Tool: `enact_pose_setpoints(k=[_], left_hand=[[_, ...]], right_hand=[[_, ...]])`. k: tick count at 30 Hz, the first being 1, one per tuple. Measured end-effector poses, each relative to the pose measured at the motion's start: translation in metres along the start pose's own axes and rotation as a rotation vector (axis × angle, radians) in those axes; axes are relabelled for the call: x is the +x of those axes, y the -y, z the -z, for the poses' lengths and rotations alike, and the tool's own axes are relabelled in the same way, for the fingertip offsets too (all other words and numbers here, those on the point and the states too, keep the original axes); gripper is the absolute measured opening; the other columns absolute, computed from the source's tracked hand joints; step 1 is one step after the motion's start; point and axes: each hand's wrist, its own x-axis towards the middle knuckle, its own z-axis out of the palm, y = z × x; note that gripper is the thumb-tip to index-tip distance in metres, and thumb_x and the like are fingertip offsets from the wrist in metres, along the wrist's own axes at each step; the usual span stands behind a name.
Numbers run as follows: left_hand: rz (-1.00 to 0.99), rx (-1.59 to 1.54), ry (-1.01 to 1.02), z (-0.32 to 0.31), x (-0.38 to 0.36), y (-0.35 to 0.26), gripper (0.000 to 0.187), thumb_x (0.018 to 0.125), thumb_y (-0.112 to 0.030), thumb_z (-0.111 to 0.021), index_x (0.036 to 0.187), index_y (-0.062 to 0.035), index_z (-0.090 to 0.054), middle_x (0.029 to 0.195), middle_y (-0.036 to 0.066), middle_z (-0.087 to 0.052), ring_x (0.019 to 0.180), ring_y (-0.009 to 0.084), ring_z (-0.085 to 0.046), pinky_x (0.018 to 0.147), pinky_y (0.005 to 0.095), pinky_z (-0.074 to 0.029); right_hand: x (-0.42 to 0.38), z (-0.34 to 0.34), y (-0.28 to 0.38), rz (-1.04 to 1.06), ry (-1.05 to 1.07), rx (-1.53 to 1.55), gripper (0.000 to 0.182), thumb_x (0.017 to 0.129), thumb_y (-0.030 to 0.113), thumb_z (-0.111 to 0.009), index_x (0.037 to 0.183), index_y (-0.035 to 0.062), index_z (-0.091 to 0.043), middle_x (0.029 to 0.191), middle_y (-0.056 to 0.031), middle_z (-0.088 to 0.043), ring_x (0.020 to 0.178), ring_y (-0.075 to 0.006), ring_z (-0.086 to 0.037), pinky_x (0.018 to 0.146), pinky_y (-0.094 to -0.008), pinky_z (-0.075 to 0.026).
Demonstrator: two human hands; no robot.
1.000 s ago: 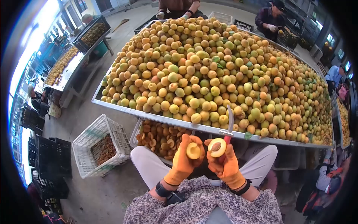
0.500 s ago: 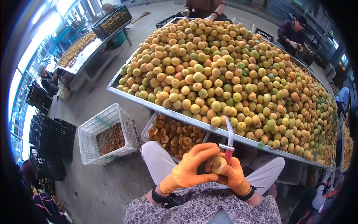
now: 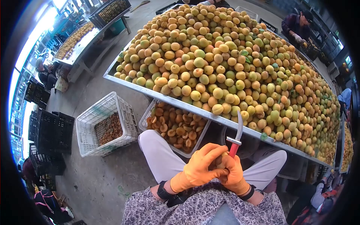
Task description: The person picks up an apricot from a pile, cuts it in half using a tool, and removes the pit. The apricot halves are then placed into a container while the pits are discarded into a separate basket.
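Both my hands wear orange gloves and meet above my lap. My right hand (image 3: pixel 233 172) is closed round the red handle of a curved knife (image 3: pixel 239 129), whose blade points up toward the metal table edge. Against it, my left hand (image 3: pixel 202 165) has its fingers wrapped round an apricot (image 3: pixel 220 160), mostly hidden between the two hands. Beyond the knife, a large heap of whole apricots (image 3: pixel 210 71) fills the metal-rimmed table (image 3: pixel 165 98). Below its edge, a white crate (image 3: pixel 204 137) holds halved apricots.
A white basket (image 3: pixel 84 140) with brown pits stands on the floor at left. Black crates (image 3: pixel 54 133) are stacked farther left. A person (image 3: pixel 298 26) works across the table at the upper right. Another table (image 3: pixel 84 47) with fruit stands at the upper left.
My hands have closed together over the apricot, whose cut face showed before and is now covered. The knife has shifted slightly right. The head view has tilted, bringing the crate of halves more into sight.
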Motion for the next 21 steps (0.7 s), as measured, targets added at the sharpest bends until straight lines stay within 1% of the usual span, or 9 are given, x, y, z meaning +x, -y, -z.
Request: enact_pose_setpoints(k=[1,3,5,9,13,15,16,18,21], left_hand=[[0.034,0.009,0.026,0.001,0.003,0.0,0.072,0.064,-0.015,-0.084,0.128,-0.0063,-0.053,0.118,0.015,-0.055,0.094,0.0344,-0.061,0.075,0.0396,-0.052],[0.042,-0.04,0.087,0.011,0.006,-0.003,0.072,0.065,-0.017,-0.084,0.129,-0.0062,-0.052,0.119,0.015,-0.055,0.098,0.0346,-0.06,0.079,0.0405,-0.051],[0.108,-0.223,0.175,0.021,0.01,-0.006,0.073,0.066,-0.018,-0.084,0.13,-0.0062,-0.052,0.121,0.015,-0.055,0.102,0.034,-0.058,0.082,0.0405,-0.051],[0.051,-0.029,0.163,0.02,0.014,-0.002,0.072,0.065,-0.02,-0.085,0.128,-0.0034,-0.053,0.117,0.015,-0.058,0.107,0.0332,-0.057,0.089,0.0411,-0.048],[0.012,-0.086,0.154,0.015,0.014,0.002,0.071,0.064,-0.021,-0.085,0.126,-0.0016,-0.054,0.115,0.016,-0.06,0.107,0.0337,-0.057,0.091,0.0418,-0.047],[-0.037,-0.107,0.086,0.012,0.014,0.003,0.069,0.064,-0.022,-0.085,0.122,-0.0004,-0.055,0.118,0.017,-0.06,0.107,0.0346,-0.058,0.09,0.0418,-0.048],[-0.037,-0.108,0.087,0.012,0.015,0.004,0.069,0.064,-0.022,-0.085,0.122,-0.0004,-0.055,0.118,0.017,-0.06,0.107,0.0346,-0.058,0.09,0.0418,-0.048],[-0.093,-0.037,0.06,0.013,0.015,0.004,0.065,0.066,-0.023,-0.085,0.119,-0.0002,-0.055,0.118,0.018,-0.061,0.108,0.0355,-0.059,0.089,0.0419,-0.05],[-0.16,0.103,0.062,0.02,0.017,-0.006,0.071,0.061,-0.019,-0.088,0.12,0.0013,-0.055,0.116,0.018,-0.063,0.102,0.0344,-0.064,0.085,0.0391,-0.052]], right_hand=[[0.004,0.005,-0.003,0.005,0.034,-0.005,0.015,0.091,0.01,-0.052,0.081,-0.0008,-0.052,0.071,-0.0052,-0.053,0.062,-0.0125,-0.05,0.056,-0.027,-0.043],[0.014,-0.002,-0.011,0.523,0.037,-0.392,0.034,0.1,0.028,-0.047,0.086,-0.0018,-0.056,0.066,-0.005,-0.052,0.049,-0.0098,-0.043,0.044,-0.0233,-0.035],[0.008,0.001,0.003,-0.266,-0.027,0.349,0.056,0.101,0.049,-0.037,0.093,-0.002,-0.058,0.064,-0.0041,-0.053,0.041,-0.0084,-0.039,0.038,-0.0211,-0.027],[0.009,0.004,-0.013,-0.299,0.101,0.602,0.065,0.099,0.059,-0.031,0.106,0.0008,-0.058,0.064,-0.0029,-0.054,0.039,-0.0086,-0.04,0.037,-0.0207,-0.029],[0.008,0.001,-0.012,-0.306,0.069,0.713,0.059,0.098,0.058,-0.039,0.108,0.0028,-0.057,0.065,-0.0027,-0.055,0.039,-0.0081,-0.041,0.036,-0.0209,-0.03],[0.016,0.004,-0.01,0.503,0.028,-0.497,0.047,0.096,0.049,-0.052,0.109,0.0036,-0.057,0.072,-0.0032,-0.058,0.051,-0.0074,-0.052,0.043,-0.0216,-0.04],[0.012,0.004,-0.001,0.503,0.026,-0.498,0.047,0.096,0.049,-0.052,0.109,0.0036,-0.057,0.072,-0.0032,-0.058,0.051,-0.0074,-0.052,0.043,-0.0216,-0.04],[-0.002,0.0,0.022,-0.123,-0.075,0.173,0.041,0.093,0.036,-0.063,0.112,0.0002,-0.057,0.087,-0.0054,-0.063,0.072,-0.0101,-0.061,0.06,-0.0244,-0.049],[-0.005,0.004,0.013,-0.107,-0.11,0.157,0.04,0.092,0.026,-0.067,0.116,-0.004,-0.056,0.1,-0.0087,-0.063,0.09,-0.015,-0.063,0.074,-0.0273,-0.053]])
